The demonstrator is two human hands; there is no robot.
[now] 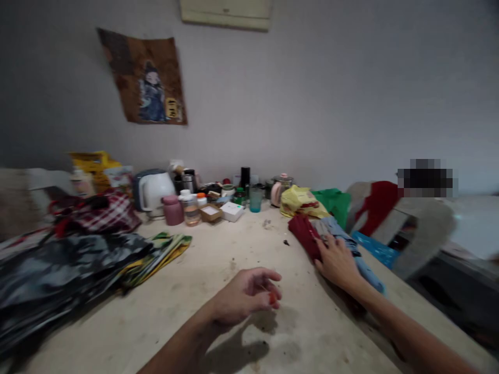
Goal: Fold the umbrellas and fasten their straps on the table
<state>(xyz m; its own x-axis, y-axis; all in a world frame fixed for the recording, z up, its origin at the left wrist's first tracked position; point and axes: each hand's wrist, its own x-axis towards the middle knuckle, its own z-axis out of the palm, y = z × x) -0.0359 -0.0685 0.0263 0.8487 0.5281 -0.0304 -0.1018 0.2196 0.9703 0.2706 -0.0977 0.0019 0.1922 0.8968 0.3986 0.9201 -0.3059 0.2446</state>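
My left hand (249, 293) hovers over the table (218, 259) with fingers loosely curled and apart. A small red-orange spot shows at its thumb tip; I cannot tell what it is. At the right side, my right hand (338, 261) rests with spread fingers on a dark red folded cloth bundle (304, 234), possibly a furled umbrella. Beside and under that hand lies a light blue folded cloth bundle (370, 275). Left of my hands are a grey camouflage-patterned cloth (74, 270) and a green and yellow striped folded cloth (156, 259), both slightly blurred.
Along the wall stand a white kettle (158, 191), a pink jar (172, 210), a small white box (232, 211) and a teal cup (255, 199). A yellow plastic bag (302, 201) and a green bag (335, 203) lie behind the right bundles. Chairs (424, 228) stand beyond the table's right edge.
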